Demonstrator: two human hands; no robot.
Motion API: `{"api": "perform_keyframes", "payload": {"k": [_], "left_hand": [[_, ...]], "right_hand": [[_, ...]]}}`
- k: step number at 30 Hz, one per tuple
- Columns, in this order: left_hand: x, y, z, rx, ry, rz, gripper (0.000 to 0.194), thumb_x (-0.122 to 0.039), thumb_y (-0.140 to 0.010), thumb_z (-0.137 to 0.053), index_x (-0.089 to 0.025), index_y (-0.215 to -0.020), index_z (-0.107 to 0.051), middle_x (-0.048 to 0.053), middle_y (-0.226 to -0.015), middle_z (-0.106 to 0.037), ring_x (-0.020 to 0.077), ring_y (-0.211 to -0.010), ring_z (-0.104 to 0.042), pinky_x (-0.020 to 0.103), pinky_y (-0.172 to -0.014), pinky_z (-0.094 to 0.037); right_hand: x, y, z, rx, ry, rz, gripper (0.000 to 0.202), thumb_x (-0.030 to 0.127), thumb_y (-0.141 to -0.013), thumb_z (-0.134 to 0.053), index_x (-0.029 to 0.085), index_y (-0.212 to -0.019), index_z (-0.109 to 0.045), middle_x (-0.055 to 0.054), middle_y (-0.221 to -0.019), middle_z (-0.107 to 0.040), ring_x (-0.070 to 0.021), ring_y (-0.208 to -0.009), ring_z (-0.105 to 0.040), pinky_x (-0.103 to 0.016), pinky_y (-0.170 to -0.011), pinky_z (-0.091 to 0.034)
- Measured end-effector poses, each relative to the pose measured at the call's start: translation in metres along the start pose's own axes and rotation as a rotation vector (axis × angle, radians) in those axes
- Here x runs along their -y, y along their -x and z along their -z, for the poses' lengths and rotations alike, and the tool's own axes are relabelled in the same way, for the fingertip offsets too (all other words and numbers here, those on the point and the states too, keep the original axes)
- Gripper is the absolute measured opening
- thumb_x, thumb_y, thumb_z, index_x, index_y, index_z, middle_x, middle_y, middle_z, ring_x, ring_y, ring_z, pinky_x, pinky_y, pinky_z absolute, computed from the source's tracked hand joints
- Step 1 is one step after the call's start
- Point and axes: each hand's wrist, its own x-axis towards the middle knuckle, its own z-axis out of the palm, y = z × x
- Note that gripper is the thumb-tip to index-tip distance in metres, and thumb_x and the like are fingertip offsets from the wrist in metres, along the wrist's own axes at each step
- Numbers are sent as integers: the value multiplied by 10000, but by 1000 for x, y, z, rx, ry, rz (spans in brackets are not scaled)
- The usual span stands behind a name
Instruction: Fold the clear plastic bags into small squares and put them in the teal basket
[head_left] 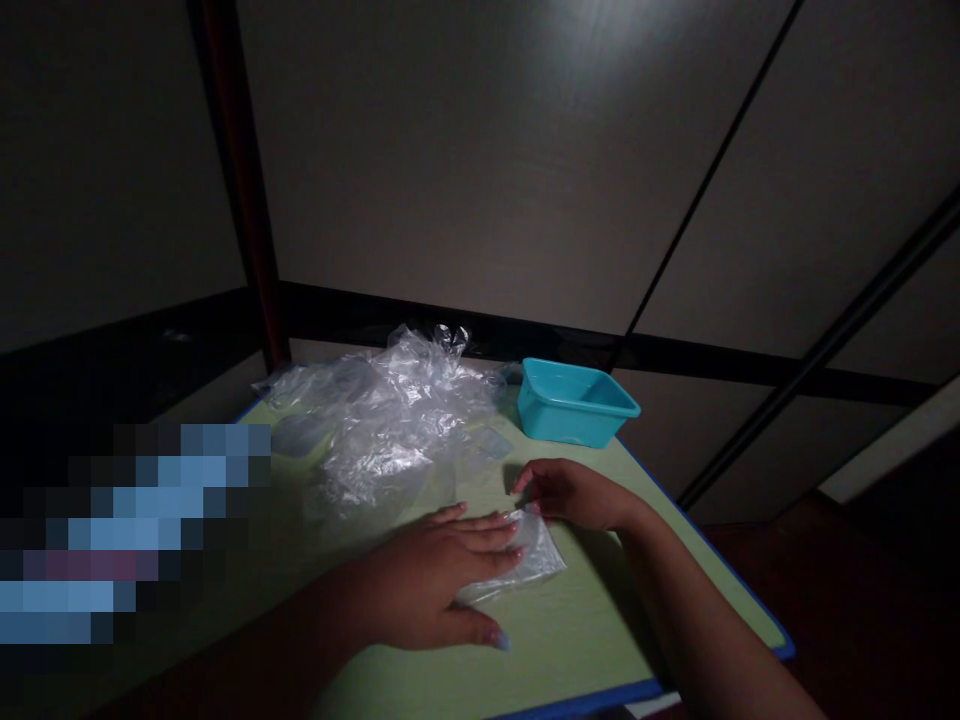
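My left hand lies flat, palm down with fingers spread, on a small folded clear plastic bag. Most of the bag's left part is hidden under that hand. At the bag's far corner, my right hand has its fingers curled, with the thumb side against the plastic; its grip is partly hidden. Just beyond both hands, a large crumpled heap of clear plastic bags spreads over the back left of the table. A turquoise plastic basin stands upright beyond my right hand.
The light green table has a blue edge at its right and front. Large dark wall panels rise directly behind it. A reddish floor shows at the right. A pixelated patch covers the left.
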Motion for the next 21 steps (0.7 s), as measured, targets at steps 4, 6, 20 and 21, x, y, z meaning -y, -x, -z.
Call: {"api": "perform_keyframes", "payload": {"k": [4,6,20,21], "left_hand": [[-1,0,-1,31,-27,15,678,-587,-860,-515,-297,-1435,-306,73,-1502,-258,286,-1372,-258,527,-1108,-129],[-4,0,-2,34,-61,48,663,-575,-875,-498,-291,-1439,-295,72,-1504,-252,271,-1379,-245,521,-1113,-109],[-7,6,-9,-10,-158,224,820,-658,-884,-365,-138,-1480,-149,104,-1529,-80,223,-1419,-71,455,-1141,-10],[-7,6,-10,-12,-155,231,824,-664,-888,-343,-129,-1480,-139,107,-1529,-73,224,-1420,-64,459,-1140,-6]], "right_hand": [[2,3,1,-62,113,10,263,358,-878,-595,158,-1047,-573,11,-822,-601,-107,-623,-568,-261,-561,-486],[6,5,1,-146,193,16,300,373,-836,-636,155,-1034,-580,17,-752,-588,-118,-606,-546,-261,-553,-458],[14,36,-50,-263,638,170,631,374,-952,-371,232,-1494,-79,-87,-1549,-142,-249,-1411,-111,-540,-1116,-48],[12,39,-54,-237,679,157,641,388,-957,-355,234,-1494,-40,-85,-1550,-120,-246,-1412,-94,-545,-1115,-51]]}}
